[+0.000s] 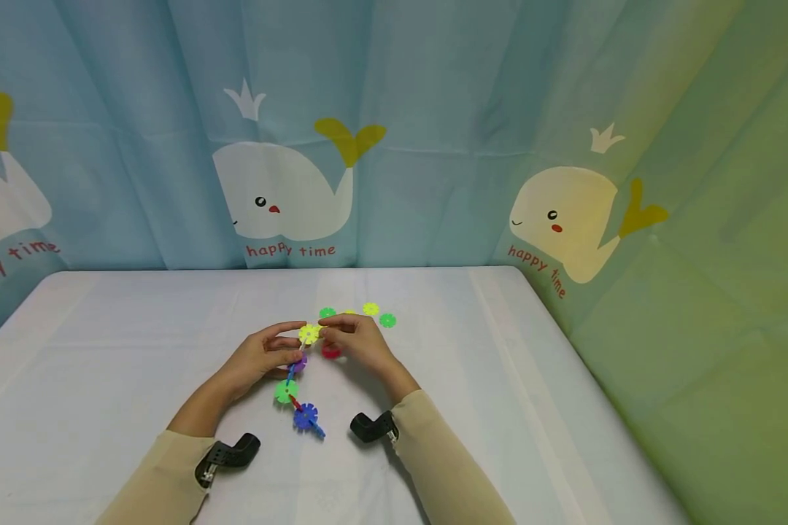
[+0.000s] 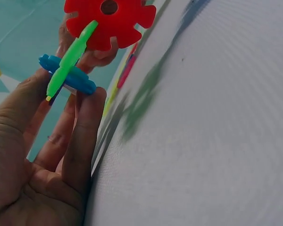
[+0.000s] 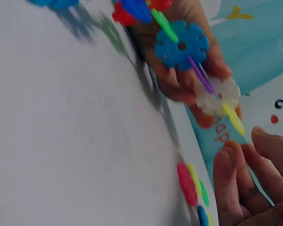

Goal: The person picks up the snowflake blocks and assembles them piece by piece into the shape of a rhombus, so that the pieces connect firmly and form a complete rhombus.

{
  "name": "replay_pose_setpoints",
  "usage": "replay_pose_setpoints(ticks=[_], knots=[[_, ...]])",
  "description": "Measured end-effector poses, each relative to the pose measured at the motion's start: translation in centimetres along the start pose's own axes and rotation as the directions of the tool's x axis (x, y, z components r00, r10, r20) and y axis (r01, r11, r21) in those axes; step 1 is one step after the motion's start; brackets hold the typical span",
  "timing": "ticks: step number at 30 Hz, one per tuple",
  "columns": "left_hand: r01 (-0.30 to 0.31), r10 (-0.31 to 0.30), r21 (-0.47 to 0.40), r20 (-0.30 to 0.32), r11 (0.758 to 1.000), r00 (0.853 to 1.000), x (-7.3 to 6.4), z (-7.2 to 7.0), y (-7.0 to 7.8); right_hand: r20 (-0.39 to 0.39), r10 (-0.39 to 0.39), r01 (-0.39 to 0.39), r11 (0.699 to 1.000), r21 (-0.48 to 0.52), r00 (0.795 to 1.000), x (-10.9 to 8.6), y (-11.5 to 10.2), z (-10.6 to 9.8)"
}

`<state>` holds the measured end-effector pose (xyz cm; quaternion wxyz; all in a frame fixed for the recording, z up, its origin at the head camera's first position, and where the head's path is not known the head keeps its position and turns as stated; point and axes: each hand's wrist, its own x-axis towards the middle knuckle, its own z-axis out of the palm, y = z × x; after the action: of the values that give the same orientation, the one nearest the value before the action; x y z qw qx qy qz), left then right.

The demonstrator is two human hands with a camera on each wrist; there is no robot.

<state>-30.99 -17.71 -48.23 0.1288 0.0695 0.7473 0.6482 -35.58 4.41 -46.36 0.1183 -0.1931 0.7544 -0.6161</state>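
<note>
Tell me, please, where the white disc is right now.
In the right wrist view, the white disc sits right of centre, linked between a purple disc and a yellow disc, in the left hand.

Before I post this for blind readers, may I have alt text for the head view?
A person's left-hand grip holds a chain of colourful notched discs over a white table, with the right-hand grip by its yellow disc. More discs lie behind; whales decorate the curtain beyond.

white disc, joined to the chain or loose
Joined: the right wrist view shows the white disc slotted between the purple disc and the yellow disc.
</note>
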Motion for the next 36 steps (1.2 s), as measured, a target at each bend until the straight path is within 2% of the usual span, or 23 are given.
replay_pose_setpoints(ticks=[3,6,11,16,19,27,36], knots=[[0.007,-0.007,0.009,0.003,1.000,1.000,0.0,-0.1,0.0,-0.018,0.024,-0.023,0.999,0.027,1.000,-0.1,0.3,-0.6],[0.019,-0.019,0.031,0.001,0.999,1.000,-0.1,-0.3,0.0,-0.043,0.047,-0.047,0.999,0.012,0.998,-0.2,0.6,-1.1],[0.038,-0.038,0.055,-0.002,0.998,0.999,-0.2,-0.6,-0.1,-0.051,0.060,-0.066,0.990,-0.122,0.997,-0.3,1.0,-1.5],[0.049,-0.049,0.052,-0.007,0.997,0.999,-0.2,-0.9,-0.2,-0.054,0.070,-0.083,0.951,-0.298,0.996,-0.6,0.8,-1.4],[0.050,-0.050,0.049,-0.002,0.998,0.999,-0.2,-1.0,-0.3,-0.054,0.055,-0.070,0.933,-0.353,0.997,-0.7,0.6,-1.1],[0.043,-0.043,0.036,0.008,0.998,0.999,-0.2,-1.0,-0.1,-0.073,0.018,-0.048,0.898,-0.437,0.997,-0.7,0.4,-0.7],[0.053,-0.053,0.046,-0.002,0.998,0.999,-0.2,-0.9,0.2,-0.066,0.009,-0.038,0.892,-0.450,0.998,-0.8,0.2,-0.5]])
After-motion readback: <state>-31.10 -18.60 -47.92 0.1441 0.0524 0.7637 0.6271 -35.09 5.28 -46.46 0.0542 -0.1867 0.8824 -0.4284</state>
